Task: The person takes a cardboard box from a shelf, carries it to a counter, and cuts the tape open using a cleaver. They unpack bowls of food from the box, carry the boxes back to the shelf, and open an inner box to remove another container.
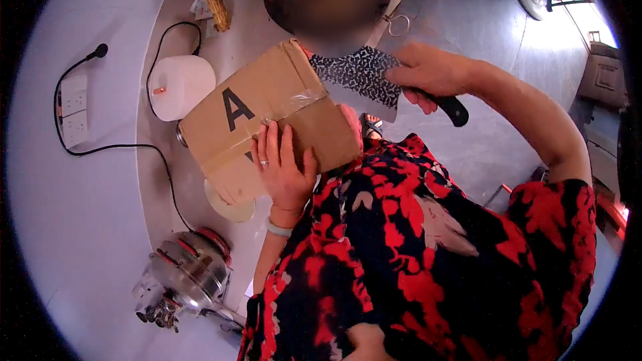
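A taped cardboard box (234, 140) with a large black letter A lies tilted at the centre. My left hand (286, 167), a ring on one finger, rests on top of the box with its fingers spread. To the right, my right hand (428, 73) is closed round the black handle of a cleaver (361, 77) with a dark speckled blade. The blade reaches left to the box's upper right edge; whether it touches the cardboard I cannot tell. Something pink, partly hidden, shows at the box's right side.
A dark wok (321, 0) stands beyond the box. To the left are a white rounded appliance (187, 83), a black cord, and a wall socket strip (74, 110). A metal pot (190, 271) is at the lower left, a corn-like stick (214, 1) at the top.
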The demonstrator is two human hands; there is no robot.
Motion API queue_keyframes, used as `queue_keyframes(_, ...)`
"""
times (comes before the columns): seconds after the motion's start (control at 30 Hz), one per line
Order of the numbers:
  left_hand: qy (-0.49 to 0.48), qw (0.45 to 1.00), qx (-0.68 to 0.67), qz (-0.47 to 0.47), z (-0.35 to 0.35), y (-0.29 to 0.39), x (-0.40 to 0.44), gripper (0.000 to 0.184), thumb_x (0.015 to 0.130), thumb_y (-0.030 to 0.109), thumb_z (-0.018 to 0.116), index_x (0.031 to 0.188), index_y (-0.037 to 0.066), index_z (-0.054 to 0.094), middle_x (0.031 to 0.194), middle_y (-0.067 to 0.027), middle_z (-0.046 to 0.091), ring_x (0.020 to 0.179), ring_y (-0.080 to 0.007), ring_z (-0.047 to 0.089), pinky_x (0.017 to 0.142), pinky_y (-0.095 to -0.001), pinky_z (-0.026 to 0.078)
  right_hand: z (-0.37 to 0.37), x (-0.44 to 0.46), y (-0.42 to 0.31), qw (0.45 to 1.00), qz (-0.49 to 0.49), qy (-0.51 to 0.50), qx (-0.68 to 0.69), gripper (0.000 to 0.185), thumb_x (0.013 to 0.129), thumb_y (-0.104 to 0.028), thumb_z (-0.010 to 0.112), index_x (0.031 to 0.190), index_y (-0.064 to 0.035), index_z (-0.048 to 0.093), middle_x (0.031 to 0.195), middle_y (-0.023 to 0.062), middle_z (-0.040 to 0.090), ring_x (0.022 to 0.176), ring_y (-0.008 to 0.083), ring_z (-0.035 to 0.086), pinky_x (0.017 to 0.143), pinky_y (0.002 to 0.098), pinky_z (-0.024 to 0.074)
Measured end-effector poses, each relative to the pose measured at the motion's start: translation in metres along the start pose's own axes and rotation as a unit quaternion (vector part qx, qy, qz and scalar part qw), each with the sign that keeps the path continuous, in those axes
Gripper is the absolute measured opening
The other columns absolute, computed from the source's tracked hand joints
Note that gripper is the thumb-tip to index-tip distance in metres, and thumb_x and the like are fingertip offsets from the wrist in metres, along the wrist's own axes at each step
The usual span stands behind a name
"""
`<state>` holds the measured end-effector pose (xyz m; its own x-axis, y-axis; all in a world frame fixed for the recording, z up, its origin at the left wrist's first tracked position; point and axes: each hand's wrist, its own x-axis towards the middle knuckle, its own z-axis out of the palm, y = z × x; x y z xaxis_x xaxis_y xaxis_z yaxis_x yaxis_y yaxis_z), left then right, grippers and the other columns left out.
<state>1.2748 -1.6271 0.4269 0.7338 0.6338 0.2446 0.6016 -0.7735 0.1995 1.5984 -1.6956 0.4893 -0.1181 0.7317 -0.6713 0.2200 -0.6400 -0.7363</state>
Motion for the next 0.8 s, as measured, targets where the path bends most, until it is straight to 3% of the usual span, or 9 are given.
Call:
queue_keyframes(0.2, 0.008, 1.000, -0.002, -0.006, 0.001, -0.001, 0.000, 0.047, 0.083, 0.027, 0.058, 0.122, 0.000, 0.056, 0.135, -0.0183, 0.047, 0.130, -0.0347, 0.038, 0.109, -0.0500, 0.026, 0.006, -0.002, 0.000, 0.999, -0.013, 0.012, 0.039, 0.029, 0.094, -0.023, 0.046, 0.083, 0.0035, 0.048, 0.059, 0.0088, 0.054, 0.044, 0.0185, 0.058, 0.039, 0.0319, 0.0486)
queue_keyframes(0.53, 0.022, 1.000, -0.014, -0.003, 0.005, -0.002, 0.000, 0.046, 0.080, 0.025, 0.060, 0.121, 0.002, 0.056, 0.135, -0.0167, 0.046, 0.130, -0.0345, 0.038, 0.109, -0.0512, 0.025, -0.017, -0.009, -0.037, 0.992, 0.006, 0.013, -0.128, 0.030, 0.091, -0.024, 0.047, 0.076, 0.0024, 0.050, 0.057, 0.0080, 0.055, 0.044, 0.0185, 0.059, 0.042, 0.0297, 0.0483)
queue_keyframes(0.8, 0.028, 0.999, -0.021, -0.026, 0.003, 0.001, -0.001, 0.045, 0.078, 0.024, 0.062, 0.119, 0.003, 0.057, 0.133, -0.0151, 0.049, 0.127, -0.0330, 0.041, 0.109, -0.0514, 0.025, -0.020, -0.019, -0.022, 0.993, 0.031, -0.009, -0.113, 0.026, 0.091, -0.021, 0.045, 0.080, 0.0018, 0.048, 0.053, 0.0071, 0.053, 0.042, 0.0164, 0.057, 0.040, 0.0287, 0.0470)
